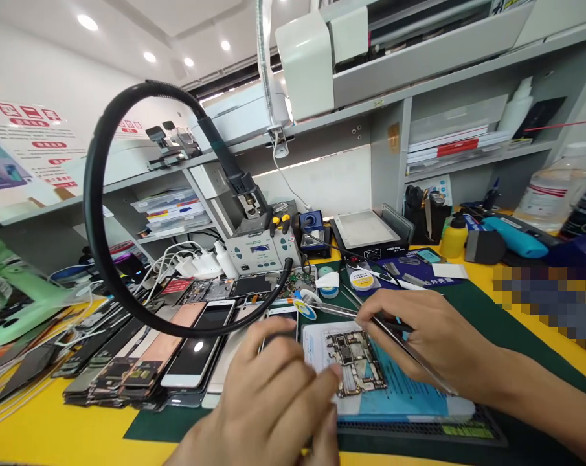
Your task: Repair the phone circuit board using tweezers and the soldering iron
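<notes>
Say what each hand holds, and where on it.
Right hand: what look like metal tweezers, held partway along, rear end jutting out past the fingers. Left hand: cannot tell; its grip is hidden.

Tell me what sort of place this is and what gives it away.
Probably a phone repair bench: a bare circuit board lies out in front, a white phone lies among other devices to its left, and a control unit with a thick black hose stands behind.

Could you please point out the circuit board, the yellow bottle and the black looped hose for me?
Circuit board (351,356): head view, on its component-covered face.
Yellow bottle (452,240): head view, on its body.
Black looped hose (93,200): head view, on the loop's left side.
</notes>
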Tool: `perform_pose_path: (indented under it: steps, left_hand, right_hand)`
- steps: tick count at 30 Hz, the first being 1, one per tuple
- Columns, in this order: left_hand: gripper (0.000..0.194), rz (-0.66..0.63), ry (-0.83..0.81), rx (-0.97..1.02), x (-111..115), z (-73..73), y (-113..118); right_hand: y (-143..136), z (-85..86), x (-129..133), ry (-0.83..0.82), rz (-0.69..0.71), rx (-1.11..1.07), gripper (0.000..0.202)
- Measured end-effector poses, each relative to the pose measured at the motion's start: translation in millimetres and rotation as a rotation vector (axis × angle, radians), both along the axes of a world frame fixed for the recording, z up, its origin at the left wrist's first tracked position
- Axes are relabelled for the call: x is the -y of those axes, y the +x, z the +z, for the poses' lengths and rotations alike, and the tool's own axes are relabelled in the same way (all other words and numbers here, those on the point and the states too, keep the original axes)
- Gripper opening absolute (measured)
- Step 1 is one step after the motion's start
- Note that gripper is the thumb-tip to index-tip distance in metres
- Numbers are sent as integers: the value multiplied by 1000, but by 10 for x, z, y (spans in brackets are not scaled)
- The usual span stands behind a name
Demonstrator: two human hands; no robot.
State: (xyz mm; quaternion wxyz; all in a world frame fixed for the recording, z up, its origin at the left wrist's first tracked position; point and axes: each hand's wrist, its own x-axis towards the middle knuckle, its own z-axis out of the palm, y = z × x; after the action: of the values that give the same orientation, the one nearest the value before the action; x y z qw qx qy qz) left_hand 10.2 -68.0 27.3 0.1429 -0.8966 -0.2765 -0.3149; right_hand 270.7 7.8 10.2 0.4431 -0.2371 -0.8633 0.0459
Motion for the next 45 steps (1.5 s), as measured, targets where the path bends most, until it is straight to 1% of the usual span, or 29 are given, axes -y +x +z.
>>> perform_pose_path:
  steps: [2,5,7,9,14,21,28,39,45]
  left_hand:
    - [26,-46,-85,9,-142,-25,-1]
    - [37,-13,-166,-68,-250,-132,-7]
    - [45,14,-186,-120,-259,-211,-31]
    - [48,28,-200,-153,-247,-275,-66]
    - [58,38,-170,-256,-235,-359,-125]
    - [57,33,-150,-247,-256,-389,-118]
    - [56,24,-128,-239,-260,-399,-136]
    - [58,21,-100,-260,-250,-367,-74]
    - [59,18,-83,-257,-233,-387,-69]
  right_hand:
    - [6,0,-28,-27,-15,14,12]
    - [6,-10,-45,-32,-20,12,11]
    - [2,-17,-41,-25,-17,10,11]
    - [-1,-22,-32,-14,-16,16,11]
    - [-1,-38,-24,18,-20,29,12]
    - [3,-61,-41,49,-22,41,11]
    - [8,-49,-31,48,-28,45,12]
    - [15,-71,-25,75,-35,53,12]
    - [15,-62,-32,74,-29,69,12]
